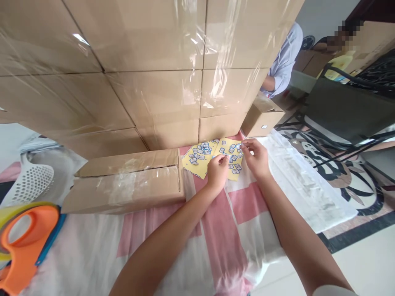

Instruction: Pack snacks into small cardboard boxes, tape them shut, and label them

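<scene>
Yellow sticker sheets (216, 158) lie at the centre of the frame, beside the stacked boxes (148, 74). Our left hand (217, 172) pins one sheet flat while our right hand (256, 158) pinches its edge to peel.

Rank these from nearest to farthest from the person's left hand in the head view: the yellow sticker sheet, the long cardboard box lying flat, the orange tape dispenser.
1. Yellow sticker sheet: touching the left hand, just beyond its fingertips.
2. Long cardboard box: lying flat to the hand's left.
3. Orange tape dispenser: far left, at the picture's edge.
</scene>
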`<state>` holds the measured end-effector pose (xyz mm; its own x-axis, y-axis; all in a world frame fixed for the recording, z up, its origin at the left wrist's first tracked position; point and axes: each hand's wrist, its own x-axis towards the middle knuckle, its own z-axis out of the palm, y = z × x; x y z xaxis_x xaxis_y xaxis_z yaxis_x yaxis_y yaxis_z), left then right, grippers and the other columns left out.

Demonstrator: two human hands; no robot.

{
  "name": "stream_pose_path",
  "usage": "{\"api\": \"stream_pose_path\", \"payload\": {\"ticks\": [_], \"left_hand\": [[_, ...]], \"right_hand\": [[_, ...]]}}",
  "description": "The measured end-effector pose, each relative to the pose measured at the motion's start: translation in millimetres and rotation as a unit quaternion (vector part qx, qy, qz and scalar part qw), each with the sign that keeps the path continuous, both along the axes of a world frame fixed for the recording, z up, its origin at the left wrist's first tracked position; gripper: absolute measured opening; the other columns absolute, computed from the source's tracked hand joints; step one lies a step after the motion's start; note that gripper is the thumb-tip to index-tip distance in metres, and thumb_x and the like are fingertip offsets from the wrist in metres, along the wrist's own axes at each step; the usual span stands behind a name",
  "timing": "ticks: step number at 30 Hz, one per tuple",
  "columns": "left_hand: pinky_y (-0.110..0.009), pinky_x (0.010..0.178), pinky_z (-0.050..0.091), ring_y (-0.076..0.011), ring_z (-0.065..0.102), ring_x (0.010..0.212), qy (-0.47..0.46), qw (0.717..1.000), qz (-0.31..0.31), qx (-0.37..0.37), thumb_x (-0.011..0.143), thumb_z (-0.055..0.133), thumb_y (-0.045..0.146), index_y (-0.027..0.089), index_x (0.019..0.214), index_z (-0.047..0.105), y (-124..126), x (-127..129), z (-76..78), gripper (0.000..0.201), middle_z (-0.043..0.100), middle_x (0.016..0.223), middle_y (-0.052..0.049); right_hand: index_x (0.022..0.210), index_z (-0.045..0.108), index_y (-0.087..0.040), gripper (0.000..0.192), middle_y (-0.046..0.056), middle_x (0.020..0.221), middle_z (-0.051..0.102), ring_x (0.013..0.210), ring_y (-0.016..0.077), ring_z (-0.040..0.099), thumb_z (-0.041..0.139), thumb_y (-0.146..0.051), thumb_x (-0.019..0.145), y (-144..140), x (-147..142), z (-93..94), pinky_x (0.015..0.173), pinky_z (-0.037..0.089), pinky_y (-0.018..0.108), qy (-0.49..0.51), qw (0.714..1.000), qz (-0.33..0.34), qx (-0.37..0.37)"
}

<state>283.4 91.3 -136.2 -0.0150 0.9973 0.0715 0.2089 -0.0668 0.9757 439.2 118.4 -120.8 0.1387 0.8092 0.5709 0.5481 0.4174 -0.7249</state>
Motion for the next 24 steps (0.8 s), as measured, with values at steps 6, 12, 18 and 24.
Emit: {"api": "stream_pose_path", "payload": {"ticks": [6, 12, 18, 24], "left_hand": [[-0.032, 0.086, 0.049, -0.0205, 0.067, 0.096, 0.121, 0.991, -0.041, 0.026, 0.097, 0.056, 0.022, 0.021, 0.097, 0.074, 9, -8, 12.1, 0.019, 0.074, 0.102, -0.008], [-0.033, 0.077, 0.050, -0.0245, 0.070, 0.092, 0.265, 0.960, -0.083, -0.022, 0.089, 0.065, 0.017, 0.018, 0.130, 0.064, 28, -8, 24.8, 0.041, 0.076, 0.098, -0.011], [-0.040, 0.083, 0.051, -0.0318, 0.068, 0.104, 0.402, 0.913, -0.071, -0.023, 0.089, 0.058, 0.009, 0.015, 0.096, 0.075, 26, 8, 31.4, 0.019, 0.073, 0.100, -0.017], [-0.044, 0.093, 0.049, -0.0374, 0.052, 0.128, 0.474, 0.880, -0.017, 0.027, 0.093, 0.058, 0.012, 0.011, 0.108, 0.072, 19, 6, 30.8, 0.020, 0.065, 0.122, -0.023]], "right_hand": [[0.093, 0.065, -0.024, 0.016, 0.005, 0.093, 0.075, 0.088, 0.0230, 0.071, 0.063, -0.039, 0.089, 4, 7, 0.7, 0.075, 0.054, 0.038, 0.008, 0.999, -0.047, -0.022], [0.097, 0.063, -0.023, 0.014, 0.006, 0.094, 0.075, 0.089, 0.0225, 0.071, 0.062, -0.033, 0.087, 2, 3, 1.7, 0.072, 0.053, 0.036, 0.011, 0.999, -0.042, -0.016], [0.096, 0.062, -0.024, 0.011, 0.005, 0.095, 0.075, 0.086, 0.0223, 0.070, 0.060, -0.032, 0.089, -4, -2, 6.5, 0.074, 0.053, 0.037, 0.005, 1.000, -0.019, -0.008], [0.115, 0.060, -0.025, 0.024, 0.004, 0.091, 0.075, 0.087, 0.0224, 0.071, 0.061, -0.032, 0.092, -12, -10, 10.0, 0.075, 0.054, 0.037, 0.010, 1.000, 0.005, -0.006]]}}
